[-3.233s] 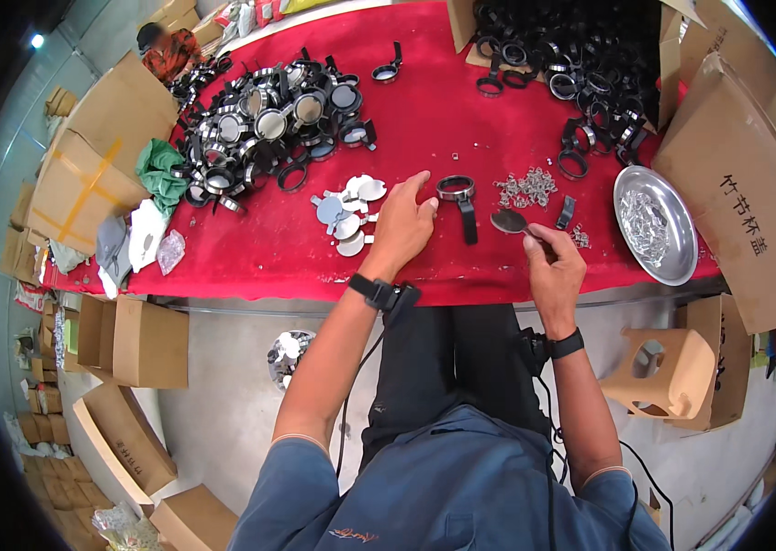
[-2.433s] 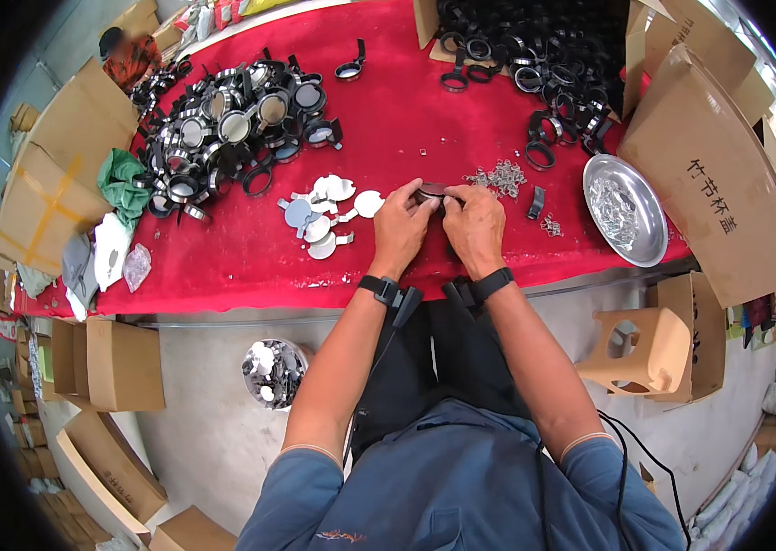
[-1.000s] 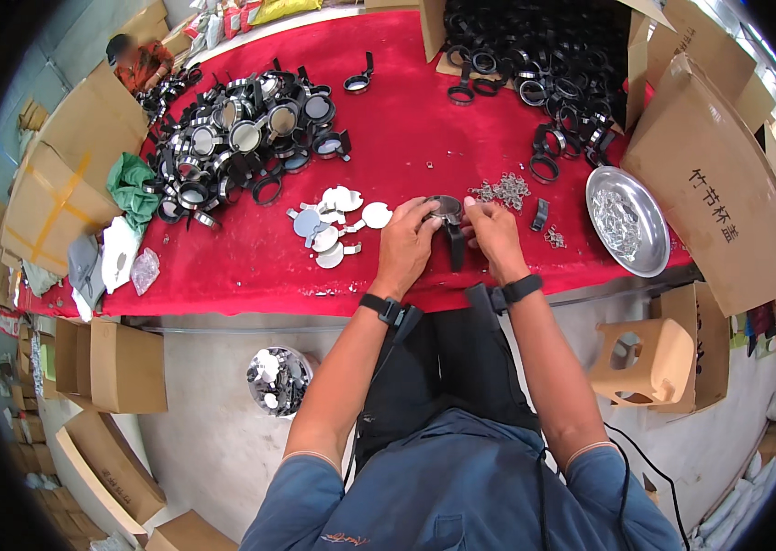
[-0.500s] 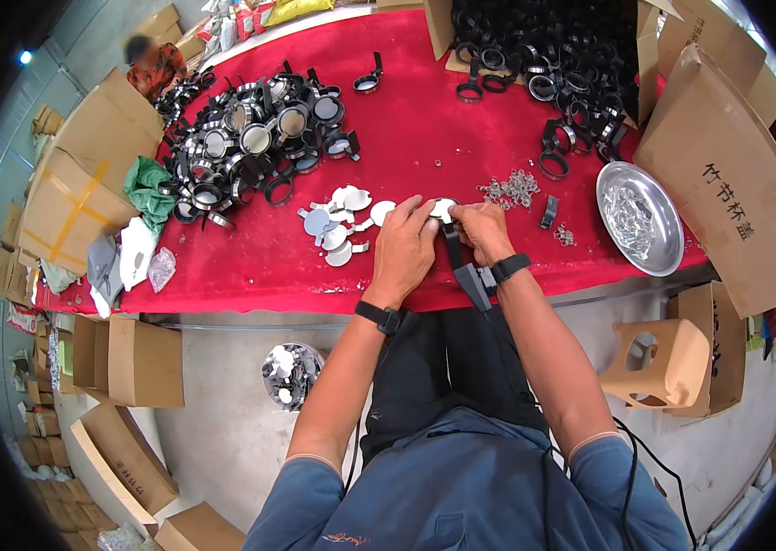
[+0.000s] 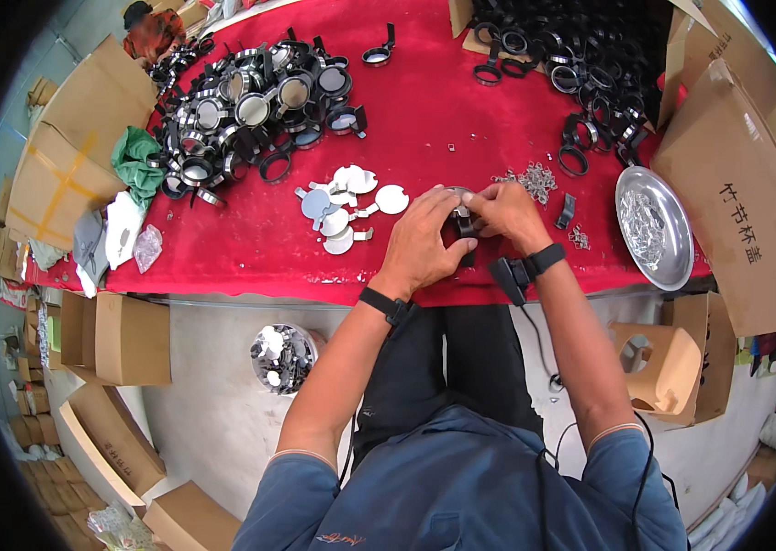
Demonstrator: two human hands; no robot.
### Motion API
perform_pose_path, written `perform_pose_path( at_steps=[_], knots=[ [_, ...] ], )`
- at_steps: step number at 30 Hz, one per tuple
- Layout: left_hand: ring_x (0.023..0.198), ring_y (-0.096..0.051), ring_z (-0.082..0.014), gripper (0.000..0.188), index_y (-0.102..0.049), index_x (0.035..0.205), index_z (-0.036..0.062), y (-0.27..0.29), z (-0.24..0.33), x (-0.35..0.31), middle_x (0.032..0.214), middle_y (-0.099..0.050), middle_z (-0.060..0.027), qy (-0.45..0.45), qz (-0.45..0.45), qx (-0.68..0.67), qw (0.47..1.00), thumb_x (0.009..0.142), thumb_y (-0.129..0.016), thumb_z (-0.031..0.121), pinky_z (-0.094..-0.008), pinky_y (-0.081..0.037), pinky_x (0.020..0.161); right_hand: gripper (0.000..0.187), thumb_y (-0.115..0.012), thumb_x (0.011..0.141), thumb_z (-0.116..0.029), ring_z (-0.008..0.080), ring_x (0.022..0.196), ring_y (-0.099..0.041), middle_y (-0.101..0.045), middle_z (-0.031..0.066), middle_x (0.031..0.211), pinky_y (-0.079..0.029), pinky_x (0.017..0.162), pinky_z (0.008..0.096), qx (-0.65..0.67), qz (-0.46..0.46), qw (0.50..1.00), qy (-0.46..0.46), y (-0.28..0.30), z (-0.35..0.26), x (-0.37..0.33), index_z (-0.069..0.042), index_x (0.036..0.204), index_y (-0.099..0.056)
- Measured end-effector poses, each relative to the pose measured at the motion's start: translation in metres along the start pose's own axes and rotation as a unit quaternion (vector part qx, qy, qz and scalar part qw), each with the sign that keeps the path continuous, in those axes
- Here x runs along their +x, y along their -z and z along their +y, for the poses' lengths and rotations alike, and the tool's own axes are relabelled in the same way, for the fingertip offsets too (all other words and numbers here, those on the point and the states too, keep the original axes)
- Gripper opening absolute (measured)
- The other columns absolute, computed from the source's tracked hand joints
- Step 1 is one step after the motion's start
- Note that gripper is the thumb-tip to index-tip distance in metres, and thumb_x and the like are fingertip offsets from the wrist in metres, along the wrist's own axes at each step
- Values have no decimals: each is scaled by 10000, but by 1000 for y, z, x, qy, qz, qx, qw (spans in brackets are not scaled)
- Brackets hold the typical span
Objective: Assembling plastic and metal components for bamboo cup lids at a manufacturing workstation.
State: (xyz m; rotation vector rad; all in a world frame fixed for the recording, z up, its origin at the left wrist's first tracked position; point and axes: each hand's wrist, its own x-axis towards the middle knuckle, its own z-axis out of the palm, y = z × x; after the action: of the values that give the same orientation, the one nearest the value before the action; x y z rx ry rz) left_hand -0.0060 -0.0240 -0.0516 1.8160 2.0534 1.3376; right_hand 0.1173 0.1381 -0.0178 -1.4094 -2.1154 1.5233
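Note:
At the table's near edge both hands are closed on one small black ring-shaped lid (image 5: 464, 223) with a shiny metal rim. My left hand (image 5: 420, 246) wraps its left side, thumb near the black strap at the bottom. My right hand (image 5: 505, 213) pinches the upper right with thumb and fingers; much of the lid is hidden beneath them. Left of my left hand lie several round silvery discs with tabs (image 5: 338, 241), one disc (image 5: 392, 199) close to the knuckles. Beyond my right hand sit a heap of small metal clips (image 5: 532, 182) and a short black piece (image 5: 565, 211).
A large pile of black ring lids with discs (image 5: 250, 110) covers the left of the red table (image 5: 424, 119). Bare black rings (image 5: 580, 73) spill from a carton at far right. An oval metal tray (image 5: 681, 253) holds small metal parts. A co-worker (image 5: 151, 35) sits far left.
Both hands have drawn the lid upright and closer together around it; its long strap, earlier stretching toward me, is now mostly covered. The view has shifted slightly.

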Motion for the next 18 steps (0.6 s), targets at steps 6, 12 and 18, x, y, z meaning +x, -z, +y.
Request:
perform_pose_path(
  at_steps=[6, 12, 18],
  knots=[
    [1461, -594, -428, 697, -687, 1406, -6, -5, -5, -3, 1478, -683, -239, 9, 17, -4, 1000, 808, -924, 262, -503, -490, 1228, 241, -839, 914, -208, 427, 1042, -792, -823, 217, 1070, -620, 970, 498, -229, 128, 927, 266, 19, -28, 86, -80, 1116, -867],
    [1463, -596, -409, 676, -692, 1381, -1, -1, -5, 0, 1468, -692, -217, 10, 14, -19, 1000, 798, -925, 249, -490, -494, 1230, 239, -860, 883, -163, 386, 1036, -801, -833, 190, 1052, -627, 950, 471, -255, 48, 926, 272, -5, -33, 146, -76, 1105, -866],
    [1465, -595, -400, 670, -691, 1373, 6, -3, -4, -2, 1459, -696, -205, 6, 23, -33, 999, 792, -931, 237, -481, -500, 1224, 142, -836, 916, -156, 344, 928, -796, -825, 151, 951, -627, 869, 446, -244, 45, 930, 270, -4, -22, 146, -59, 1020, -843]
  ],
)
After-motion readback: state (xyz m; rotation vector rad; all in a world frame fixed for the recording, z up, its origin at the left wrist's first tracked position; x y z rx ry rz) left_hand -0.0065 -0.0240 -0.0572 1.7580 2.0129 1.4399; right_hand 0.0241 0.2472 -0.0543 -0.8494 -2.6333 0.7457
